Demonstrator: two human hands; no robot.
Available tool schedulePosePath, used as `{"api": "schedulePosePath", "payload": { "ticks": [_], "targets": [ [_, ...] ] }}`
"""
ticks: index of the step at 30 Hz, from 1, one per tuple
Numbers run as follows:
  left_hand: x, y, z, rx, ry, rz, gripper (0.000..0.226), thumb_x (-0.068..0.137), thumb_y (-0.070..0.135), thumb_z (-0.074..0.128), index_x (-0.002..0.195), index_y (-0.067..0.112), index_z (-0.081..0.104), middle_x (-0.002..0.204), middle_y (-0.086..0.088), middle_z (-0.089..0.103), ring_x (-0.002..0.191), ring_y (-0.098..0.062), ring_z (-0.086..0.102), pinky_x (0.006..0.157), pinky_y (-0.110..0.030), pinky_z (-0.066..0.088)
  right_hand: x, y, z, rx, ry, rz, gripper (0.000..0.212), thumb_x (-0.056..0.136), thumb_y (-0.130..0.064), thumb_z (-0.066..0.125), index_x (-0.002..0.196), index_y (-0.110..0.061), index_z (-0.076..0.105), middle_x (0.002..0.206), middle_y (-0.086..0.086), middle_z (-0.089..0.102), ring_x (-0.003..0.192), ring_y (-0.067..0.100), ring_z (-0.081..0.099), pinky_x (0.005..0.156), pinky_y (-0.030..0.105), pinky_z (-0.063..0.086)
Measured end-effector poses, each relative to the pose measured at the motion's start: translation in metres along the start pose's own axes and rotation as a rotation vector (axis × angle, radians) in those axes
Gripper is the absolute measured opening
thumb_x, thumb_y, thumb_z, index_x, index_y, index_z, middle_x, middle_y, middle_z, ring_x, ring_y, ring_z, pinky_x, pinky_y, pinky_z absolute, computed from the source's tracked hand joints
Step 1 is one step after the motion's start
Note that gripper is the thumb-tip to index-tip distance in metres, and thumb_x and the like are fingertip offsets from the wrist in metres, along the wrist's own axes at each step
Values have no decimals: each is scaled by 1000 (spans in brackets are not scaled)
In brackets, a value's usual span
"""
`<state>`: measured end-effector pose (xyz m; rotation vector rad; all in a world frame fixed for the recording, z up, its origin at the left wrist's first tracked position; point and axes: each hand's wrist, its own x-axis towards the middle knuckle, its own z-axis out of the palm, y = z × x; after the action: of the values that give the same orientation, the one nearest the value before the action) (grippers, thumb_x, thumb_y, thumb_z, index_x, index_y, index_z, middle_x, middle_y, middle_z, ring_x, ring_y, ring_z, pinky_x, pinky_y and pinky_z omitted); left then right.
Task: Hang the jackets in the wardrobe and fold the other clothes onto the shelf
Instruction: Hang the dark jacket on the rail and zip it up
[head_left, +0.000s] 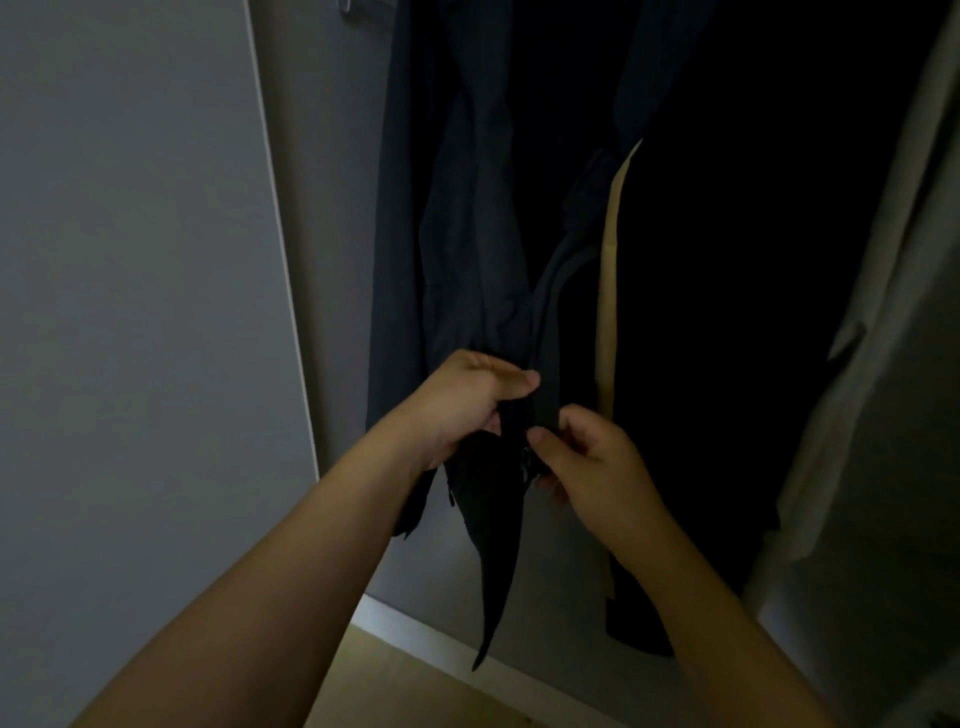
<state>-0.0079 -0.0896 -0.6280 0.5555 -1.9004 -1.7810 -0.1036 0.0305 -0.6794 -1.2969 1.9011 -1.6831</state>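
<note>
Hanging inside the open wardrobe (332, 260), a dark jacket (467, 234) fell from above the top edge of the view down toward the hands. The left hand (467, 405) was closed in a fist around a gathered fold of the jacket's lower front, thumb pressed across the cloth. The right hand (592, 462) met it just beside, its thumb and fingers pinched narrowly on the other front edge, where a small zipper pull (527, 460) appeared to sit; the light was too dim to tell whether the pull itself was gripped. Below the hands, the jacket's hem (493, 597) dropped in a dark point close to the wardrobe's white base rail (415, 634). A narrow tan strip (610, 291) showed to the right of the jacket, beside further dark garments (701, 312) that filled the interior and could not be told apart. A pale garment (883, 338) hung at the far right edge. The grey wardrobe door (130, 312) stood at the left, and a patch of light wooden floor (395, 680) lay between the forearms.
</note>
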Motion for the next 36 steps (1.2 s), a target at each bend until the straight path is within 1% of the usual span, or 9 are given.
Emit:
{"api": "schedulePosePath", "payload": {
  "ticks": [4,7,9,13,18,26,30,32,36],
  "targets": [
    [0,-5,4,29,71,27,21,94,12,60,93,-5,71,90,-18,72,79,-23,66,67,-26,54,-5,7,3,227,73,263,26,96,-27,56,76,-11,53,67,8,61,50,16,59,40,23,44],
    [0,-6,7,-21,97,31,24,96,12,58,98,-7,70,97,-21,72,82,-25,67,70,-29,55,-11,7,2,279,-34,564,42,85,-52,63,82,-11,63,70,9,68,51,16,61,44,23,46],
    [0,-3,9,-22,90,36,24,97,12,56,98,-8,70,95,-21,72,79,-25,68,69,-29,57,-12,7,-1,392,-141,641,56,73,-66,65,85,-11,69,73,6,70,55,15,62,49,24,47],
    [-1,2,14,-16,77,39,25,96,12,56,96,-8,70,85,-16,73,71,-19,68,61,-23,56,-6,9,-9,711,-182,591,31,68,-49,74,77,-20,75,68,1,63,52,10,55,44,22,42],
    [2,4,19,34,108,33,30,96,17,59,100,-12,68,99,-29,68,80,-29,62,74,-34,52,0,16,-7,977,-71,564,13,72,-22,72,73,-17,61,57,-4,50,46,6,44,41,18,35],
    [0,12,21,81,105,-26,22,94,18,60,91,0,72,77,-10,70,61,-16,63,58,-24,53,0,20,-14,898,-103,412,12,75,-23,69,83,-15,68,62,-4,53,52,7,48,50,21,41],
    [11,33,18,37,256,-73,26,94,4,48,115,-2,63,91,-13,59,54,-15,48,47,-25,53,1,25,-26,964,-179,346,23,81,-23,63,100,-15,73,99,4,70,87,17,69,77,31,52],
    [21,48,16,15,272,-60,31,97,4,41,124,-2,57,99,-12,58,57,-15,50,48,-26,56,0,25,-29,938,-275,302,35,88,-23,57,119,-14,67,121,8,66,112,23,63,94,40,49],
    [49,80,17,0,343,14,31,98,5,42,127,-1,52,94,-9,60,59,-18,58,47,-29,56,-2,19,-29,816,-315,282,28,88,-25,59,110,-15,73,120,8,67,115,23,62,88,31,53]
  ]
}}
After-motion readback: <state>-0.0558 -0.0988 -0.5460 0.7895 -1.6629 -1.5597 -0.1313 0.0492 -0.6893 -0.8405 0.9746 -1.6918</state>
